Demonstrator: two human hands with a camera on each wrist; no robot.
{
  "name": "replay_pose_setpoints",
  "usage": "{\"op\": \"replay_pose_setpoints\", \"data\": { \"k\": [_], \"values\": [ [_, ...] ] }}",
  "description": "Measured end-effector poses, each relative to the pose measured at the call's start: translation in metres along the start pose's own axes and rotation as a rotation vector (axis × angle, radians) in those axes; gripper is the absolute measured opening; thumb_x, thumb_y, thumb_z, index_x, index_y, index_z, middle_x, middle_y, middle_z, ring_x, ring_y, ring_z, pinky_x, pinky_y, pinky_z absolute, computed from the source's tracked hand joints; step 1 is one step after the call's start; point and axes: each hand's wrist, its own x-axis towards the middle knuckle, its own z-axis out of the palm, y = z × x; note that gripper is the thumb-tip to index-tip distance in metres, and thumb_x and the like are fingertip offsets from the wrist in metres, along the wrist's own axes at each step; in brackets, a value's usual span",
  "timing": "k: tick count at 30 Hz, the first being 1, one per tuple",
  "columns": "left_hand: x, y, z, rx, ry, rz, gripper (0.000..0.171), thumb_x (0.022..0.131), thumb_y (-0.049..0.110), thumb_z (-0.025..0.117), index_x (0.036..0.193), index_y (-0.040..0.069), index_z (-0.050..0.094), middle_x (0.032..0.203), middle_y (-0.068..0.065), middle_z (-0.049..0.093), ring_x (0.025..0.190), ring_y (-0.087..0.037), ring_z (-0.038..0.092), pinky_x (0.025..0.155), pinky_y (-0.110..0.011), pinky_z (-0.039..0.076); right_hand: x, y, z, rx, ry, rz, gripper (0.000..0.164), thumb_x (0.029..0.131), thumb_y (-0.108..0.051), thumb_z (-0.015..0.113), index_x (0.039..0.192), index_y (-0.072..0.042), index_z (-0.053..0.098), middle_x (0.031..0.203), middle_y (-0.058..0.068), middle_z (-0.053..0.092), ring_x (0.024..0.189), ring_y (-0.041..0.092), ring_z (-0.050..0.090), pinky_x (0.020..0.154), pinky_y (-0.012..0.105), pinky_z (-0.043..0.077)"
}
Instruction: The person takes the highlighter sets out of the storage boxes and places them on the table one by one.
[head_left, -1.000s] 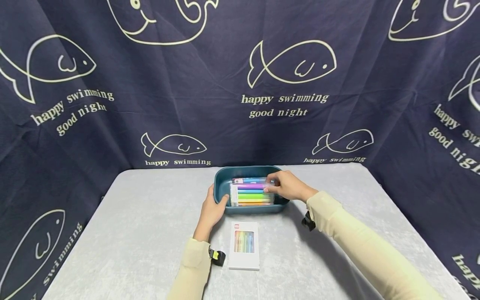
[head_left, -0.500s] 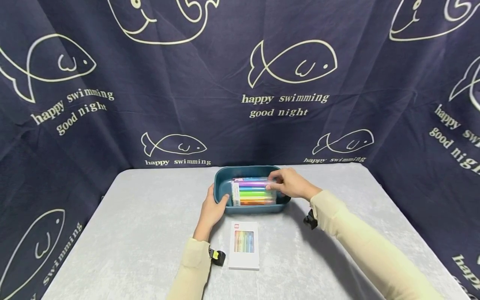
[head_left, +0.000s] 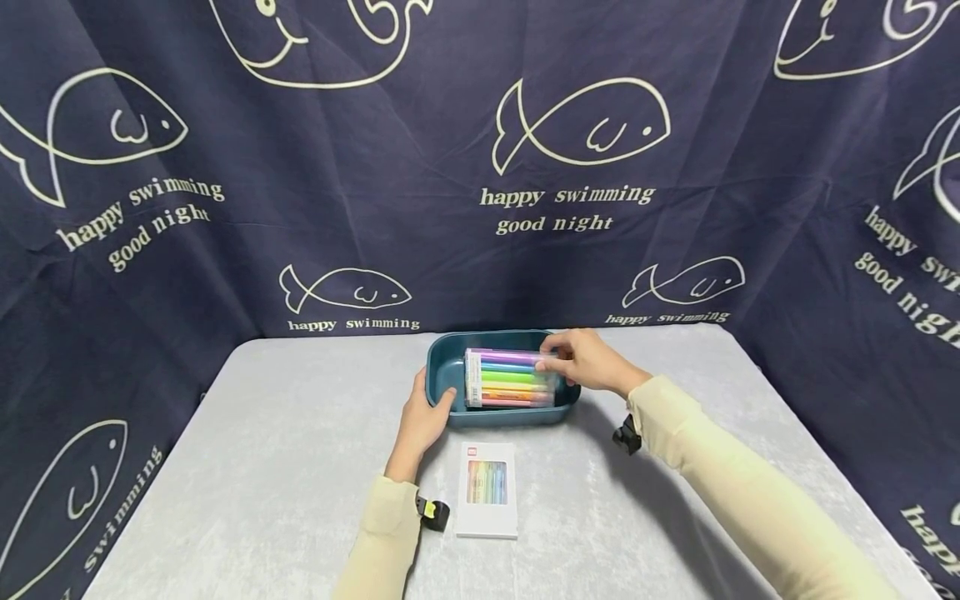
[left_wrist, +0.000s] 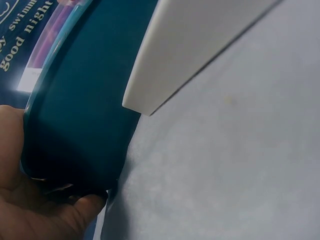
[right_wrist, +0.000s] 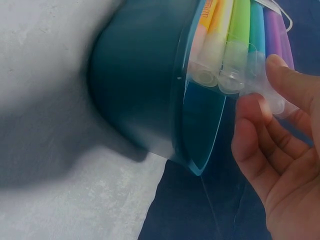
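My right hand pinches the right end of a clear pack of coloured markers between thumb and fingers. In the right wrist view the marker pack stands at the rim level of a dark teal bin, its capped ends showing. My left hand grips the left wall of the bin, thumb over the rim. Close up in the left wrist view, the thumb and fingers wrap the bin's corner. Whatever lies under the pack inside the bin is mostly hidden.
Just in front of the bin, a white box with a window showing coloured pens lies flat on the grey table. A dark blue curtain with fish drawings hangs behind the table and along both sides.
My right hand has lifted the marker pack and shifted it slightly right. A blue item with a red label, seen behind the pack earlier, is now covered. My left hand stays on the bin.
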Motion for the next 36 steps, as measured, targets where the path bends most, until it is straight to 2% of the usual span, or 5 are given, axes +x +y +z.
{"op": "replay_pose_setpoints", "data": {
  "k": [4,11,16,25,36],
  "values": [
    [0.0,0.001,0.0,-0.003,0.002,0.002,0.067,0.098,0.028,0.06,0.156,0.008,0.031,0.157,-0.023,0.042,0.145,-0.045,0.042,0.118,-0.062,0.034,-0.002,-0.002,-0.002,0.001,0.006,0.005,0.013,0.092,-0.031,0.073,0.095,-0.018,0.072,0.054,-0.003,0.058,0.046,0.012,0.057,0.053,0.027,0.05],
    [-0.001,0.002,0.0,0.0,0.004,0.004,0.067,0.098,0.027,0.06,0.156,0.008,0.032,0.157,-0.023,0.043,0.144,-0.045,0.042,0.118,-0.062,0.034,-0.006,-0.004,-0.005,0.011,0.042,-0.002,0.014,0.092,-0.031,0.073,0.096,-0.017,0.071,0.056,-0.002,0.057,0.049,0.02,0.062,0.053,0.026,0.048],
    [-0.001,0.001,0.0,-0.006,0.003,0.013,0.067,0.098,0.027,0.06,0.155,0.008,0.032,0.156,-0.023,0.044,0.144,-0.045,0.043,0.118,-0.062,0.035,-0.01,-0.006,-0.007,-0.01,0.087,0.005,0.014,0.092,-0.03,0.074,0.096,-0.017,0.072,0.057,-0.004,0.057,0.048,0.013,0.059,0.052,0.025,0.046],
    [-0.001,0.0,-0.001,-0.001,-0.002,0.005,0.068,0.098,0.028,0.06,0.156,0.009,0.032,0.157,-0.023,0.043,0.144,-0.045,0.043,0.118,-0.061,0.035,-0.015,-0.006,-0.01,-0.016,0.143,0.016,0.021,0.091,-0.028,0.075,0.102,-0.011,0.072,0.063,0.007,0.066,0.049,0.008,0.054,0.051,0.024,0.046],
    [-0.001,0.0,-0.001,0.005,0.0,0.007,0.067,0.097,0.028,0.06,0.156,0.009,0.032,0.156,-0.024,0.044,0.143,-0.046,0.044,0.117,-0.062,0.035,-0.021,-0.01,-0.014,-0.004,0.179,0.023,0.022,0.091,-0.028,0.074,0.105,-0.011,0.073,0.062,0.005,0.065,0.046,0.011,0.056,0.053,0.025,0.047]
  ]
}}
